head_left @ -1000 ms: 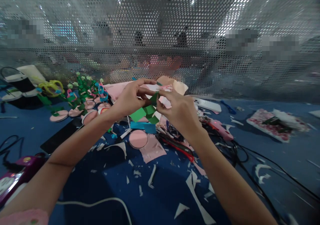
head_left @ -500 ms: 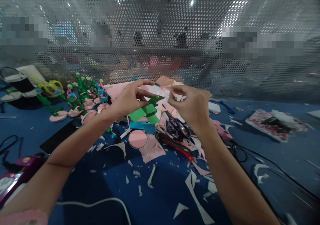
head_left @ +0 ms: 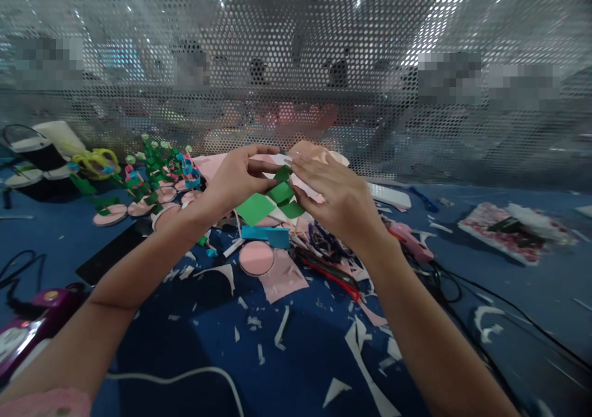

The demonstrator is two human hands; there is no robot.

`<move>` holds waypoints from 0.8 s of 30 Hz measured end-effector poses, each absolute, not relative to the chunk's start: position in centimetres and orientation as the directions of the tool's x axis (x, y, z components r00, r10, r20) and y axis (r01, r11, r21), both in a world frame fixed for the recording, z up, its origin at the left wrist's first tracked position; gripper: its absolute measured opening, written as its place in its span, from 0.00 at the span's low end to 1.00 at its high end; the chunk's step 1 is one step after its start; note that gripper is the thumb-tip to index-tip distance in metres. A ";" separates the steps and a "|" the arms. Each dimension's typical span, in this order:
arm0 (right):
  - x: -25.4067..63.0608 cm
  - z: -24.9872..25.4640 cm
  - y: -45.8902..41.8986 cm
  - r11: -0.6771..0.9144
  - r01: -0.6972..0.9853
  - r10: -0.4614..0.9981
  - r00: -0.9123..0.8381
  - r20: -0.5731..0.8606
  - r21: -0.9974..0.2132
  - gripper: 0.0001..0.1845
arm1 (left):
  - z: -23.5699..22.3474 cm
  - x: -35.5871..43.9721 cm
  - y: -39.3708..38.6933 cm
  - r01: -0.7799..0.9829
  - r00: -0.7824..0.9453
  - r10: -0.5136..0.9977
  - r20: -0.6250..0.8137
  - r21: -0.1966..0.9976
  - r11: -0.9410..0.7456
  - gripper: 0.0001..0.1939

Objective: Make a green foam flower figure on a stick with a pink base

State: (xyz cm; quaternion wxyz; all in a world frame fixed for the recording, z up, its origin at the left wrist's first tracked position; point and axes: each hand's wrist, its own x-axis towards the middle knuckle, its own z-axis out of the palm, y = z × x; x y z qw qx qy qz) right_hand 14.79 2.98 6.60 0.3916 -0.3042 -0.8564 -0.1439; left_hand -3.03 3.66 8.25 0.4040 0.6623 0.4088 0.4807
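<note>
My left hand (head_left: 234, 176) pinches a folded green paper piece (head_left: 280, 192) between thumb and fingers above the middle of the table. Close against it from the other side is my right hand (head_left: 335, 198), fingers stretched along its upper end and the thumb at its lower edge. A flat green paper square (head_left: 255, 209) shows just below my left fingers; whether it is joined to the folded piece I cannot tell. Under the hands lie a blue paper strip (head_left: 266, 236), a pink disc (head_left: 256, 258) and a pink paper scrap (head_left: 284, 278).
A red-and-black utility knife (head_left: 330, 273) lies beside dark-handled scissors (head_left: 324, 238). Paper flowers on pink discs (head_left: 108, 214) stand at left, near yellow-handled scissors (head_left: 95, 163). A pink glue gun (head_left: 411, 241) with a cable sits right. White scraps litter the blue table; a perforated metal screen (head_left: 296, 65) rises behind.
My right hand, earlier pinched and apart on the right, has moved left onto the green paper with its fingers straightened. My left hand keeps its hold, shifting slightly.
</note>
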 end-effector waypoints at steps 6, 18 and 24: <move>14.8 6.7 2.8 0.738 0.675 0.450 -0.512 0.732 0.019 0.17 | 7.8 -3.0 3.3 0.258 0.241 0.875 0.419 0.842 -0.474 0.28; 14.6 7.0 2.4 0.620 0.780 0.672 -0.472 0.571 -0.086 0.12 | 6.9 -3.1 3.4 0.398 0.352 0.806 0.475 0.704 -0.588 0.40; 13.4 6.2 2.4 0.546 0.818 0.697 -0.321 0.641 -0.184 0.11 | 6.3 -2.4 3.3 0.429 0.305 0.809 0.502 0.686 -0.587 0.38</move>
